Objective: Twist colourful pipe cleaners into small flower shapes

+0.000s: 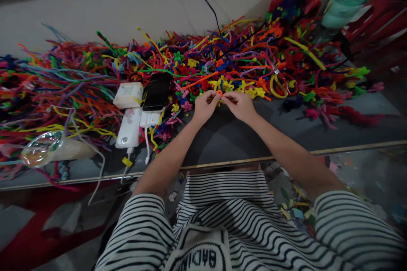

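Near the middle of the table, my left hand (205, 106) and my right hand (239, 105) meet at the fingertips. Pinched between them is a small orange pipe-cleaner piece (219, 93), partly covered by the fingers. Just beyond my hands lie yellow pipe-cleaner flowers (251, 92). A long heap of coloured pipe cleaners (95, 61) spreads across the back and left of the table. Scissors (279, 84) with yellow and red handles rest on the heap, right of my hands.
Left of my hands are a black phone (157, 92), a white box (128, 95), a white power bank (129, 129) with cables, and a tipped plastic cup (57, 149). A green bottle (345, 7) is at the back right. The table's front edge (349, 148) runs below my forearms.
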